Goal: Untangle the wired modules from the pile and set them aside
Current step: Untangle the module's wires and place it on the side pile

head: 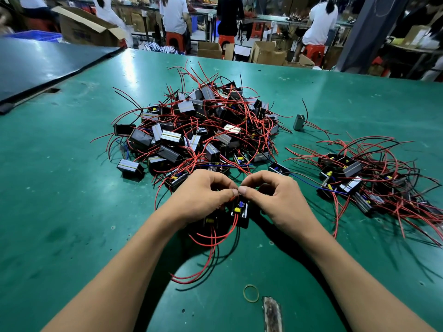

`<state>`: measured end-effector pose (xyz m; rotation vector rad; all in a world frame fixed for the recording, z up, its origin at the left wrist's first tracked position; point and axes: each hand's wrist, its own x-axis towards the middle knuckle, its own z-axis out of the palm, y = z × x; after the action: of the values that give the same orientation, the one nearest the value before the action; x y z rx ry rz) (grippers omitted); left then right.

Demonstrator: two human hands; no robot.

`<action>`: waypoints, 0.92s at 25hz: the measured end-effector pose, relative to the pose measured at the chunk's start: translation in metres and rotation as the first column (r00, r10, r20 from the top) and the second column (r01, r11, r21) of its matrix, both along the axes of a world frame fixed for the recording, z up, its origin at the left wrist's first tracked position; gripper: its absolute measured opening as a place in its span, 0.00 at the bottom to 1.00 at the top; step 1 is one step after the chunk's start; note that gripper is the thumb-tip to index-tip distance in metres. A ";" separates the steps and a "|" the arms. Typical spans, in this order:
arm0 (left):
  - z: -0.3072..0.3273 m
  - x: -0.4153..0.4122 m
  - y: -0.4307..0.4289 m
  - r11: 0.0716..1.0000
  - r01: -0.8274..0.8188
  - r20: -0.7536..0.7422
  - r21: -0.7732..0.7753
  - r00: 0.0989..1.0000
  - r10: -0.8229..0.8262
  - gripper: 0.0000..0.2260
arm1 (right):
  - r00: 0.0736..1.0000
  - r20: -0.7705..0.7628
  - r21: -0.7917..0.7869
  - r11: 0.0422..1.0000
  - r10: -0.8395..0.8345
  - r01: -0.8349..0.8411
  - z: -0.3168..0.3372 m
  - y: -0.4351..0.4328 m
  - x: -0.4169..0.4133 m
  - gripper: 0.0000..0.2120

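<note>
A big tangled pile of black modules with red and black wires (201, 130) lies on the green table (60, 188). A smaller heap of modules (359, 183) sits to the right. Just in front of the big pile, my left hand (203, 192) and my right hand (271, 192) meet thumb to thumb, each pinching the red wires of a wired module (239, 210) that hangs below the fingers. That module shows yellow and blue parts. Its red and black wires (211, 255) loop down toward me. My left palm hides a second module partly.
One lone module (299, 122) stands between the pile and the right heap. A rubber band (251, 293) and a worn patch (272, 315) lie near the table's front edge. A dark board (48, 65) lies at the far left. People sit at benches beyond the table.
</note>
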<state>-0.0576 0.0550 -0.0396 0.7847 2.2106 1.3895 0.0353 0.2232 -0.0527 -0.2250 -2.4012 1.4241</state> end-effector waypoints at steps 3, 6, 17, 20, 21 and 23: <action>-0.002 0.000 0.003 1.000 -0.026 -0.005 0.007 1.000 0.026 0.03 | 0.999 0.013 -0.025 0.999 -0.031 0.031 0.000 -0.001 -0.001 0.04; -0.003 0.001 0.004 0.998 -0.058 -0.016 0.018 0.998 0.059 0.02 | 0.998 0.063 -0.013 1.000 0.000 0.000 0.000 0.001 -0.002 0.03; -0.003 -0.003 0.002 0.997 -0.071 -0.036 0.036 0.997 0.073 0.03 | 0.999 0.044 0.074 0.997 0.015 -0.018 0.000 -0.002 -0.001 0.07; -0.002 -0.002 0.003 0.995 -0.087 -0.027 0.040 0.996 0.088 0.05 | 0.998 0.058 0.073 0.997 0.019 -0.023 -0.001 -0.002 -0.002 0.06; -0.002 -0.001 0.003 0.995 -0.092 -0.021 0.041 0.995 0.093 0.05 | 0.998 0.062 0.069 0.997 0.018 -0.022 -0.002 -0.002 -0.002 0.05; -0.002 0.000 0.004 0.994 -0.104 -0.006 0.043 0.995 0.104 0.06 | 0.998 0.063 0.052 0.998 0.016 -0.019 -0.002 -0.002 -0.003 0.05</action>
<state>-0.0578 0.0587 -0.0412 0.6994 2.2638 1.4892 0.0327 0.2209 -0.0549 -0.2393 -2.4941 1.3785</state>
